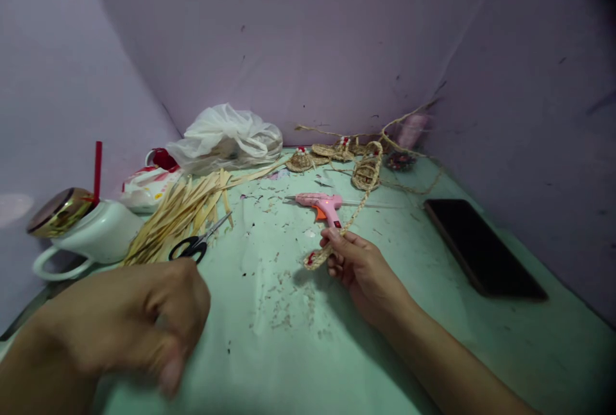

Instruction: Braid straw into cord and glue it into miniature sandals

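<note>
My right hand (360, 267) pinches a braided straw cord (359, 210) between thumb and fingers, a little above the table. The cord's near end is a short thickened piece with a red mark, sticking out left of the fingertips. From the hand, the braid runs up and back over a small woven straw slipper. A pink glue gun (320, 200) with an orange trigger lies just beyond this hand. My left hand (144, 325) is raised at the lower left, slightly blurred, with its fingers curled. What they hold, if anything, is hidden. Black-handled scissors (197, 245) lie behind it.
Flat straw strips (187, 210) spread at the left beside a white mug (103, 232) and a white plastic bag (231, 136). Small straw slippers (301, 160) and loose braid lie along the back wall. A dark phone (481, 245) is at the right. Scraps dot the green tabletop (269, 351).
</note>
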Action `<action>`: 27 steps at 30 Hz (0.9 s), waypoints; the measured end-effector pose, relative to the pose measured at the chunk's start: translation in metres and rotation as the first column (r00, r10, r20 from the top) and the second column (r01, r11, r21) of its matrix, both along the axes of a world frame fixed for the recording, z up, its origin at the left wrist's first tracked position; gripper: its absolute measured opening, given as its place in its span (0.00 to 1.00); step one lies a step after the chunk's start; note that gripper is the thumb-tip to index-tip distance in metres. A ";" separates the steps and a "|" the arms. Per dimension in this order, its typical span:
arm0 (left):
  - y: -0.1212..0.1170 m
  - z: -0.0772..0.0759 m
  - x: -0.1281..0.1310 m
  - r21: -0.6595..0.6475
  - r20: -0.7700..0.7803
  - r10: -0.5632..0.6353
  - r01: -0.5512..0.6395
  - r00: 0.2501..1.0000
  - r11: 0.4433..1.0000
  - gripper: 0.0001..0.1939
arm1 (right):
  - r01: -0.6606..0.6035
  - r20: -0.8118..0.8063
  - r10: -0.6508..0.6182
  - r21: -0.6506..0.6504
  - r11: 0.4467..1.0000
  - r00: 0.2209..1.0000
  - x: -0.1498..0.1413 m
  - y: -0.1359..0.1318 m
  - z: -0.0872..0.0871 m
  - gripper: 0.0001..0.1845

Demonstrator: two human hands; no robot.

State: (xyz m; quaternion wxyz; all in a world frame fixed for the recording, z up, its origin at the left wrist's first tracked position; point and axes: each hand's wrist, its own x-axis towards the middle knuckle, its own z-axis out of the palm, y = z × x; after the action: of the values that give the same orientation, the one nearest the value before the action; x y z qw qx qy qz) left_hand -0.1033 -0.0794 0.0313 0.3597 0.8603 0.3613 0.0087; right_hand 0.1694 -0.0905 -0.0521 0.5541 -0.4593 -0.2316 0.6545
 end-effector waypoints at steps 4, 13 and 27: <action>0.018 -0.012 0.024 -0.055 -0.085 0.089 -0.094 0.992 0.994 0.10 | -0.094 -0.070 0.094 0.006 0.996 0.993 -0.005 -0.004 0.001 0.16; 0.010 -0.049 0.074 -0.316 0.226 0.535 -0.458 0.814 0.831 0.15 | -0.261 0.016 0.261 0.080 0.962 0.965 -0.017 -0.012 -0.016 0.18; 0.054 -0.102 0.113 0.370 0.539 0.291 -0.532 0.791 0.762 0.12 | -0.031 0.132 0.016 0.114 0.993 0.991 -0.008 -0.001 -0.028 0.15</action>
State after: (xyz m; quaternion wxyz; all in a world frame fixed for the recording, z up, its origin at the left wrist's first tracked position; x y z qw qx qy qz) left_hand 0.0094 -0.0259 -0.0704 0.1846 0.7926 0.4376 0.3824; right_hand 0.1611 -0.0913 -0.0798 0.5558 -0.4656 -0.3103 0.6148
